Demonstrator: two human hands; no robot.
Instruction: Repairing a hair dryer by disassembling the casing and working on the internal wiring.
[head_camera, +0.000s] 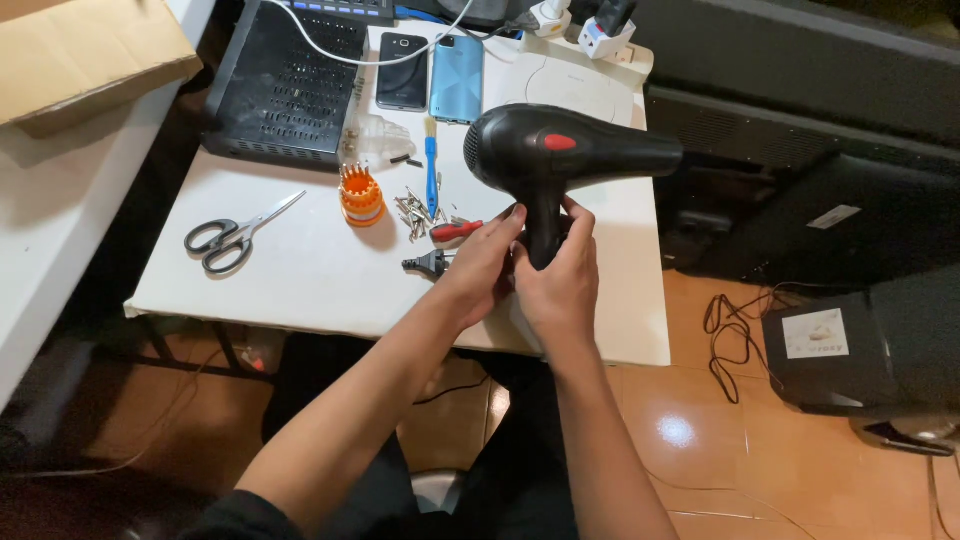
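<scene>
Currently: black hair dryer (560, 150) held upright above both hands, handle vertical, barrel lying crosswise, nozzle off to the right. Right hand (560, 285) clasped round handle base; left hand (480, 265) curled against handle's left side. Red-handled screwdriver (457, 230) just left of left fingers.

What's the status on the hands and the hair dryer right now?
Both hands, left hand and right hand, grip the black hair dryer by its handle above the white table. Loose screws and red screwdriver close beside.
</scene>
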